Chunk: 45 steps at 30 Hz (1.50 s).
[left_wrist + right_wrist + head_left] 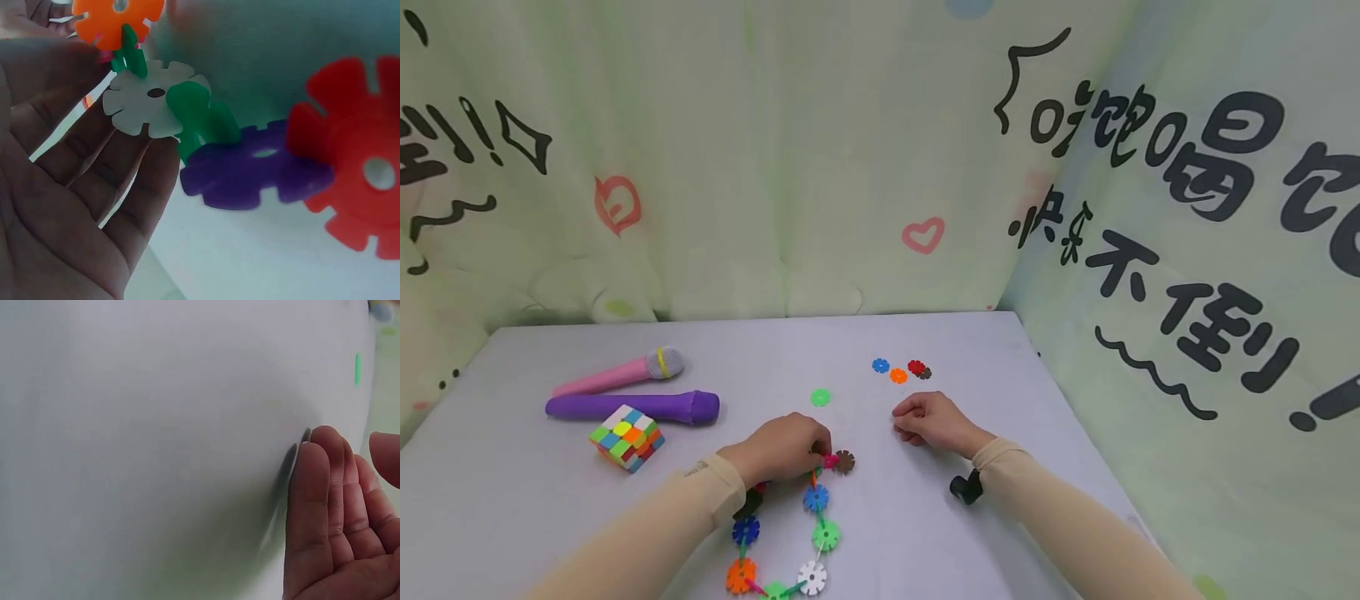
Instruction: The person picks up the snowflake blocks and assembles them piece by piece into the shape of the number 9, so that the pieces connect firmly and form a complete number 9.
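Note:
My left hand (782, 448) grips a chain of plastic snowflake discs near its far end, where a pink disc (830, 461) joins a brown disc (845, 462). From there the chain loops toward me through a blue disc (816, 498), a white disc (812, 577) and an orange disc (741, 575). In the left wrist view, a pale disc (131, 103) lies against the fingers, linked by green pieces to a purple disc (244, 172), with a red disc (356, 181) beyond. My right hand (936, 423) rests low at the tabletop, fingers loosely bent, holding nothing.
Loose discs lie beyond the right hand: blue (881, 365), orange (898, 377), red (916, 367) and a dark one. A green disc (821, 397) lies nearer. At left are a pink microphone (610, 377), a purple one (640, 407) and a puzzle cube (627, 438).

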### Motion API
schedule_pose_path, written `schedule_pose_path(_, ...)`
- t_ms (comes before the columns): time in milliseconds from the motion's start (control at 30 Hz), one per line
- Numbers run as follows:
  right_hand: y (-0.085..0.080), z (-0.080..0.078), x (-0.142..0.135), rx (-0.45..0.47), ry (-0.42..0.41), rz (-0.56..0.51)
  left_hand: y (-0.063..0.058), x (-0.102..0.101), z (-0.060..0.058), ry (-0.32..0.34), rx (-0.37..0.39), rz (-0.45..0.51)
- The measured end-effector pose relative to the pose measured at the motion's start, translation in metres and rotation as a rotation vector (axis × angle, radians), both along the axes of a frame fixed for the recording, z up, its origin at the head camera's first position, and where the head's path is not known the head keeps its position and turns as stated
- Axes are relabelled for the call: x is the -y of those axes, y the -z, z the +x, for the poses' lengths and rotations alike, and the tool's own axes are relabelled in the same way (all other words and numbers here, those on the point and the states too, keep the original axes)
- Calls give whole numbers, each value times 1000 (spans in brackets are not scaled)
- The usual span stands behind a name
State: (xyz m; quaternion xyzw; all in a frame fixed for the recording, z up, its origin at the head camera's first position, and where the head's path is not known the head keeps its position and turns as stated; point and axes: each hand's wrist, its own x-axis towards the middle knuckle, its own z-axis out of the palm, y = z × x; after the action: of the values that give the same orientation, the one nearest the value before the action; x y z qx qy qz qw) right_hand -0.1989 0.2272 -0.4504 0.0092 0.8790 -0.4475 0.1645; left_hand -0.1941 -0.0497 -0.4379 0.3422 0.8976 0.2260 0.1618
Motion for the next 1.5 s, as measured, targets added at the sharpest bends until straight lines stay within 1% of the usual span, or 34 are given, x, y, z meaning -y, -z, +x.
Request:
schedule_pose_path(100,3,-10,-12,-16,54,57,0,3,1,0,-7,6)
schedule_pose_path(167,5,-16,-21,-12,75,67,1,3,1,0,-16,5)
schedule_pose_path(300,9,-25,-35,5,82,67,2,3,1,-4,-26,4)
schedule_pose_path(400,9,-29,-39,-14,88,101,2,3,1,-5,-27,12)
schedule_pose_path(533,5,-38,-35,-49,99,140,2,5,2,-5,-33,22)
schedule_pose_path(700,5,-52,-20,-91,52,168,6,7,1,-1,-24,33)
schedule_pose_path(800,9,-59,-12,-108,29,233,8,7,1,5,-13,34)
schedule_pose_path(933,15,-65,-5,-121,20,338,8,7,0,11,-4,42)
schedule_pose_path(1033,18,-68,-2,-152,12,397,7,8,1,12,4,48)
schedule_pose_path(1167,19,-69,-1,-176,12,436,6,8,1,14,5,49)
schedule_pose_path(1333,14,-66,0,-134,49,415,6,8,1,12,3,41)
schedule_pose_path(1500,11,-57,-3,-141,57,378,9,7,0,13,-10,31)
